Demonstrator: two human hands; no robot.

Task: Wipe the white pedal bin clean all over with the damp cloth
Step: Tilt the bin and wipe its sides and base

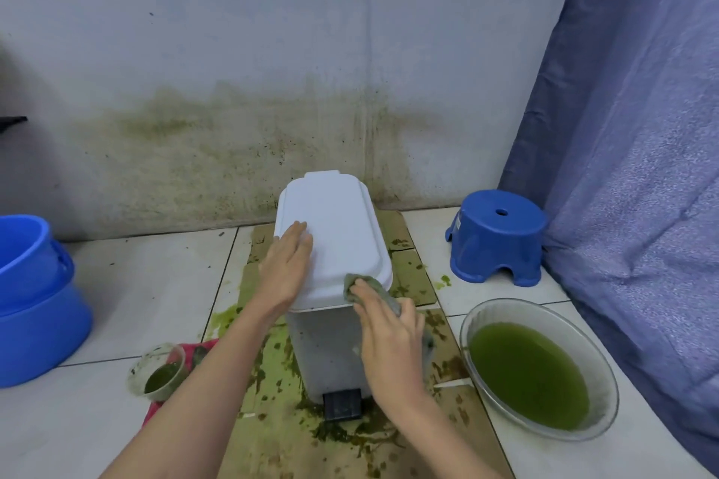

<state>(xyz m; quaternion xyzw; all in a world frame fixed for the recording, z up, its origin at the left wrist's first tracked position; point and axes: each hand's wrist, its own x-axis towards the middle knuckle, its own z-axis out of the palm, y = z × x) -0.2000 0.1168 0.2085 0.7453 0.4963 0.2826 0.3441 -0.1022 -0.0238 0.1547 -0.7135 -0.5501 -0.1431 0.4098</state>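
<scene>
The white pedal bin (342, 229) stands upright on stained cardboard, lid down, its black pedal (341, 404) facing me. My left hand (286, 264) lies flat on the left side of the lid with straight fingers. My right hand (389, 342) grips the grey-green damp cloth (373, 290) and presses it against the lid's front right corner and the upper front of the bin. Most of the cloth is hidden under the hand.
Cardboard (412, 272) with green sludge lies under the bin. A glass bowl of green liquid (537, 369) sits at the right, a blue stool (498, 237) behind it, a blue curtain (630, 167) far right. Blue buckets (35, 299) stand left, a small cup of sludge (161, 371) near my left forearm.
</scene>
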